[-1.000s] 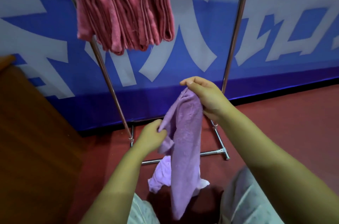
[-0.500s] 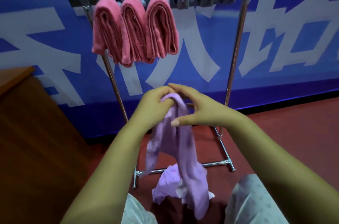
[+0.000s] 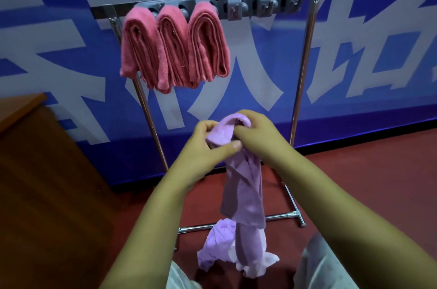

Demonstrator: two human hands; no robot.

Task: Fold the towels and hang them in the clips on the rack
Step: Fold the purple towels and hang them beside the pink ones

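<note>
A lilac towel point(image 3: 246, 184) hangs in a long narrow fold from both my hands. My left hand point(image 3: 208, 146) pinches its upper part from the left, thumb across the cloth. My right hand point(image 3: 257, 132) grips the folded top edge from the right. Beneath it, between my knees, lies a heap of more lilac towels point(image 3: 224, 251). Ahead stands the metal rack point(image 3: 305, 52), with a grey clip bar point(image 3: 260, 5) along its top rail. Three folded pink towels point(image 3: 175, 45) hang side by side in the left clips. The clips to their right hold nothing.
A brown wooden table point(image 3: 35, 170) fills the left side, close to the rack's left leg. Behind the rack is a blue wall banner point(image 3: 366, 40) with large white characters. The floor point(image 3: 366, 170) is red. My knees point(image 3: 324, 265) in light trousers frame the towel heap.
My left hand came up from the towel's side to join my right hand at the folded top. The towel hangs narrower now, and the view has tilted up, showing the whole clip bar.
</note>
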